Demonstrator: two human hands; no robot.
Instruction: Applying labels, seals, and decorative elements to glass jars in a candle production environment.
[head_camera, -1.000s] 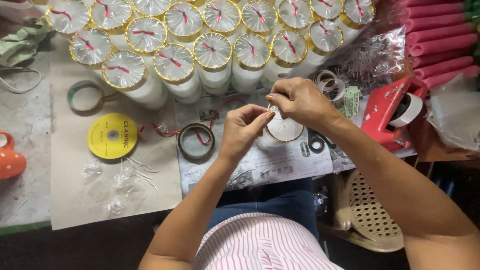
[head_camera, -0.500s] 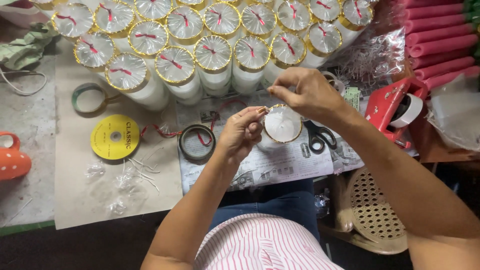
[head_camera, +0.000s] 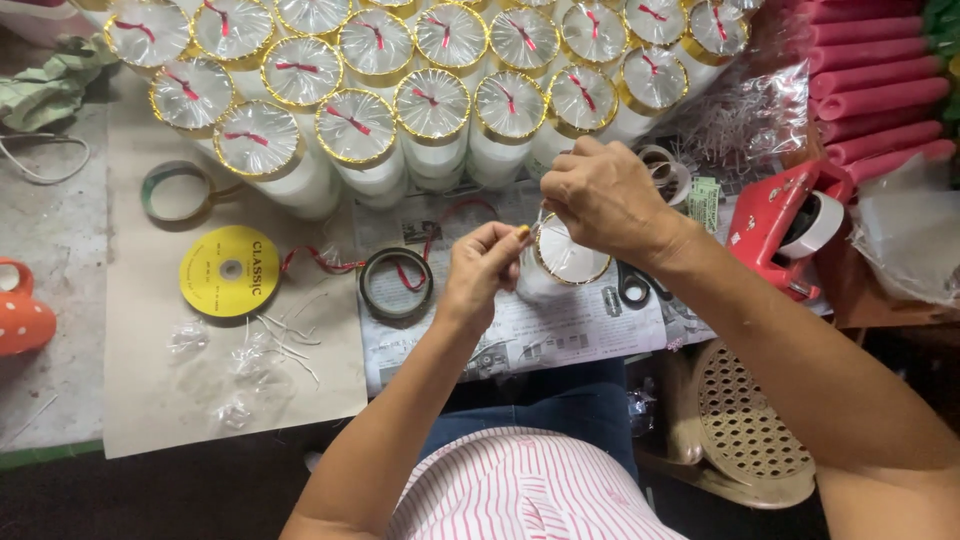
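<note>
Wrapping a candle at the tabletop (head_camera: 70, 250)

Finished wrapped candles (head_camera: 400, 90) stood banked behind. The right hand (head_camera: 605, 200) pinched the clear wrap gathered atop one gold-rimmed candle (head_camera: 568, 255) standing on newspaper, steadying it, while the left hand (head_camera: 485, 272) clenched a thin tie beside it.

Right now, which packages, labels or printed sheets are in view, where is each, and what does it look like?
Yellow ribbon spool: flat on the brown paper, left of the hands; round, dark lettering.
Newspaper sheet: spread under the hands; grey print, small pictures.
Small green-printed label: right of the right hand; rectangular.
Wrapped white candles: rows along the far edge; clear film, gold rims, red ties.
</note>
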